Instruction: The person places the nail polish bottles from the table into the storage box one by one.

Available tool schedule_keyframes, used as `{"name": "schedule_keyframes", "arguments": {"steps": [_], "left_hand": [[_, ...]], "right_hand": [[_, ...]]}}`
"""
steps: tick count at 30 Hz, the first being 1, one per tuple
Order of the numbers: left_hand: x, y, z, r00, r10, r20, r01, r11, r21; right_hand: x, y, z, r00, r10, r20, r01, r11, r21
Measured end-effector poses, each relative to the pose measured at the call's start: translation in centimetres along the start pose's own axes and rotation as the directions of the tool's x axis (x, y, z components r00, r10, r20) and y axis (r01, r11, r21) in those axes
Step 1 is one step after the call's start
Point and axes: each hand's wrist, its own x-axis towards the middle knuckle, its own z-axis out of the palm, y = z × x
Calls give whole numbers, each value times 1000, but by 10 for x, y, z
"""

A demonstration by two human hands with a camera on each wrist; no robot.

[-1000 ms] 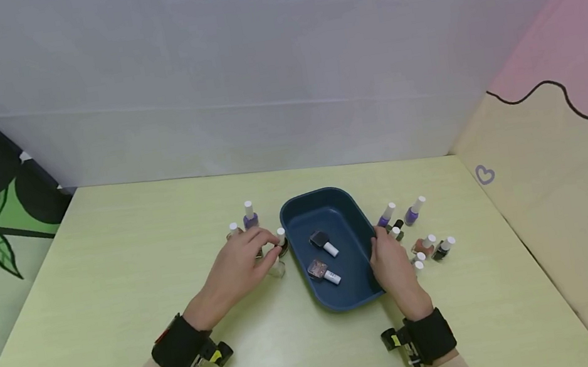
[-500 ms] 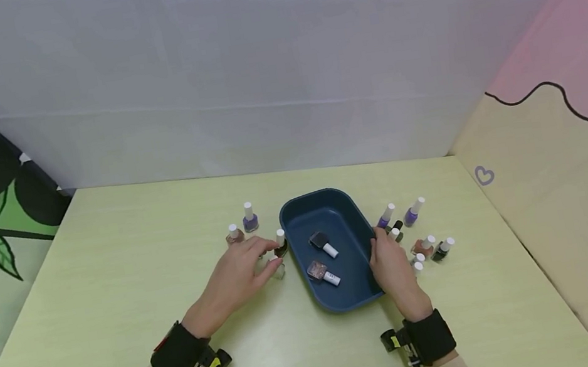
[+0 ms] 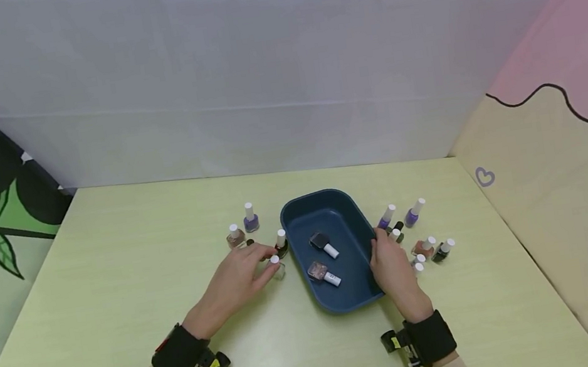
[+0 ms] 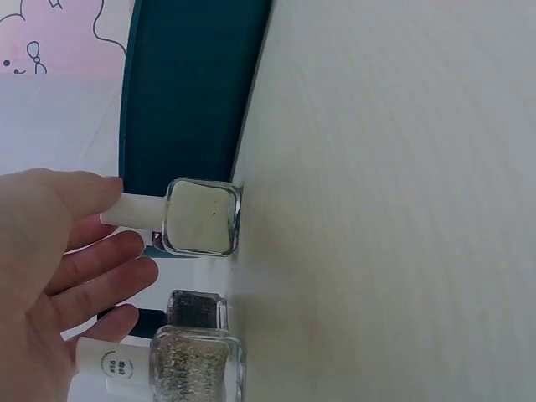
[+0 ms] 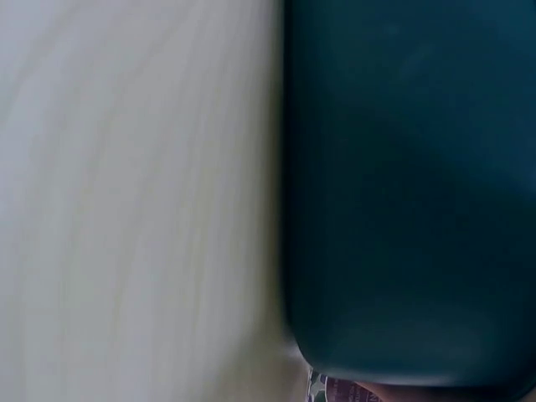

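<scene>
My left hand [image 3: 235, 280] pinches the white cap of a nail polish bottle [image 4: 201, 218] with whitish or clear contents, standing on the table left of a dark blue tray [image 3: 339, 297]. Beside those fingers stands a dark nail polish bottle [image 3: 282, 242] with a white cap. A glittery nail polish bottle [image 4: 193, 364] is near the lower fingers in the left wrist view. My right hand [image 3: 394, 267] grips the tray's right rim; its fingertips are partly hidden. Inside the tray lie a black nail polish bottle [image 3: 323, 245] and a pinkish glitter one [image 3: 322, 273].
A purple bottle [image 3: 250, 218] and a brownish one [image 3: 235, 236] stand left of the tray. Several more bottles [image 3: 422, 245] stand close together to the right of my right hand. A pale wall [image 3: 264, 137] closes off the table's far edge.
My left hand has shifted slightly toward the near side, from around the dark bottle's cap to the whitish bottle's cap. The right hand and tray stay in place.
</scene>
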Motion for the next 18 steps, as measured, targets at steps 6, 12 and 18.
{"name": "schedule_keyframes", "arguments": {"steps": [6,12,18], "left_hand": [[0,-1,3,1000,5,10,-5,1000,1],[0,-1,3,1000,24,-2,-24,1000,9],[0,-2,4,998,53,-18,-53,998,32]], "right_hand": [[0,0,-1,1000,-7,-2,7,1000,8],[1,0,-1,1000,-5,-1,5,1000,11],[0,0,-1,1000,-4,-4,4,1000,14]]}}
